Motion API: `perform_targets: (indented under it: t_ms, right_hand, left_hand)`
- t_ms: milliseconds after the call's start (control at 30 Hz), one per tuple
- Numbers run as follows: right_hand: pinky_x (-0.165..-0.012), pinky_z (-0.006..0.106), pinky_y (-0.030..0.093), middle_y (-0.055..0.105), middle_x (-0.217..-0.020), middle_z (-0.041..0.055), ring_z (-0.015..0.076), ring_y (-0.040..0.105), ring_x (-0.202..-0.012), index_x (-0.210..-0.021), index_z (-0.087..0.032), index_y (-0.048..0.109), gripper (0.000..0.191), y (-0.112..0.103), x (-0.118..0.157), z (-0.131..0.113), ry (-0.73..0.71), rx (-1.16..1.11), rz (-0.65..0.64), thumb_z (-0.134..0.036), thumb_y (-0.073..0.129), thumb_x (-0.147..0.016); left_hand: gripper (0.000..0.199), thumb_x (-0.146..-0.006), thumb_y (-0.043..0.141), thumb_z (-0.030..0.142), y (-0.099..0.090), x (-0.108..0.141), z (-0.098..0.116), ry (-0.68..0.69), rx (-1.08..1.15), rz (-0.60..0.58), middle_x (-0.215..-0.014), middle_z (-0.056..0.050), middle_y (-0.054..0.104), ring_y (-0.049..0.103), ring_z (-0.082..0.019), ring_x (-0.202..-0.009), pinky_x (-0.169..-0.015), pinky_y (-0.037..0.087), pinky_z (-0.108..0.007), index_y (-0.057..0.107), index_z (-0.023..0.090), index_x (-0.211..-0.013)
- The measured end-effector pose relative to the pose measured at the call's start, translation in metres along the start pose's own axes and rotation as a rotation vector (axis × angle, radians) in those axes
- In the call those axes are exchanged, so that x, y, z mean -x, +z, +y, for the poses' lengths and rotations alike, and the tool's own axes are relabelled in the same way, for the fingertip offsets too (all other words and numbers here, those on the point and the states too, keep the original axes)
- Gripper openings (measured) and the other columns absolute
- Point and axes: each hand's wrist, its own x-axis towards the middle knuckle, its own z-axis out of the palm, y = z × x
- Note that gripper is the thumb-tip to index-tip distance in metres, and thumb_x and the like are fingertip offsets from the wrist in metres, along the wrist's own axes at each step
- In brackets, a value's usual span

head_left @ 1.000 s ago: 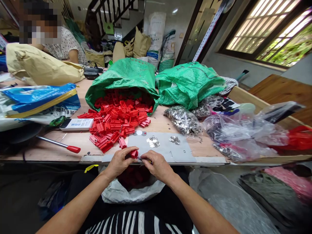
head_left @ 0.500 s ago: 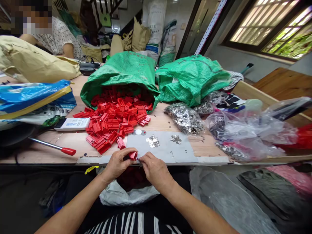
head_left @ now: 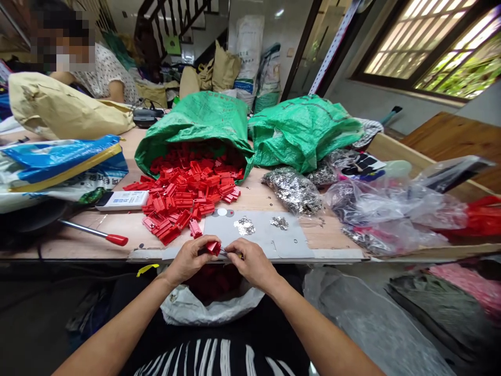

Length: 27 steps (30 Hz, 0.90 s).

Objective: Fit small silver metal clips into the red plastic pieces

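Note:
At the table's front edge, my left hand (head_left: 188, 262) is closed on a small red plastic part (head_left: 213, 247), hollow on the side that shows. My right hand (head_left: 252, 262) pinches a thin metal tool (head_left: 223, 252) whose tip points at the red part; its kind is too small to tell. Behind my left hand lies a heap of similar red parts (head_left: 183, 196), spilling from a green woven sack (head_left: 207, 115). Small shiny metal pieces (head_left: 245, 225) rest in two little piles on a grey mat (head_left: 260, 245). Under my hands, a white sack (head_left: 207, 313) holds more red parts.
A lever with a red grip (head_left: 116, 239) juts out at the left, near a white box (head_left: 125, 200). Another green sack (head_left: 301, 130) and a clear bag of metal pieces (head_left: 293, 190) stand behind the mat. Plastic bags (head_left: 391, 203) crowd the right. Someone sits at the far left.
The camera view has shifted slightly. My right hand has turned a little and its fingers are drawn slightly away from the red part; the left hand still grips that part.

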Motion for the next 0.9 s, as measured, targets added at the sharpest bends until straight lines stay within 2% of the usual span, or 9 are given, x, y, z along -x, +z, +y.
perform_targets:
  t_ms: [233, 500, 733, 900]
  right_hand:
    - [-0.074, 0.023, 0.043, 0.064, -0.092, 0.0015, 0.0136, 0.059, -0.084, -0.094, -0.023, 0.065, 0.018, 0.004, 0.002, -0.002, -0.046, 0.048, -0.062, -0.013, 0.054, -0.083]
    - [-0.076, 0.023, 0.044, 0.063, -0.095, 0.0013, 0.0146, 0.061, -0.089, -0.099, -0.025, 0.062, 0.019, 0.007, 0.000, -0.010, -0.036, 0.182, -0.082, -0.016, 0.049, -0.088]
    - [-0.063, 0.024, 0.043, 0.063, -0.094, 0.0030, 0.0159, 0.062, -0.080, -0.100, -0.024, 0.059, 0.021, 0.014, -0.003, -0.027, 0.018, 0.355, -0.104, -0.014, 0.044, -0.088]
    - [-0.062, 0.024, 0.043, 0.061, -0.098, 0.0038, 0.0161, 0.061, -0.079, -0.105, -0.023, 0.054, 0.025, 0.023, -0.003, -0.030, 0.046, 0.391, -0.069, -0.012, 0.042, -0.087]
  left_hand:
    - [0.028, -0.075, 0.063, 0.020, -0.002, 0.000, -0.001, 0.008, 0.007, -0.031, -0.092, -0.003, 0.067, 0.060, -0.017, -0.084, -0.080, 0.045, -0.028, 0.062, 0.021, -0.103]
    - [0.032, -0.074, 0.064, 0.016, -0.003, 0.000, -0.004, 0.024, -0.021, -0.043, -0.095, -0.003, 0.069, 0.061, -0.018, -0.088, -0.082, 0.045, -0.028, 0.063, 0.022, -0.106]
    - [0.038, -0.075, 0.065, 0.016, 0.000, 0.000, -0.008, 0.031, -0.012, -0.021, -0.102, -0.004, 0.070, 0.063, -0.020, -0.093, -0.085, 0.046, -0.030, 0.063, 0.024, -0.112]
    - [0.040, -0.074, 0.064, 0.014, 0.004, 0.000, -0.006, 0.031, 0.008, 0.033, -0.106, -0.004, 0.069, 0.062, -0.021, -0.099, -0.089, 0.045, -0.033, 0.062, 0.025, -0.113]
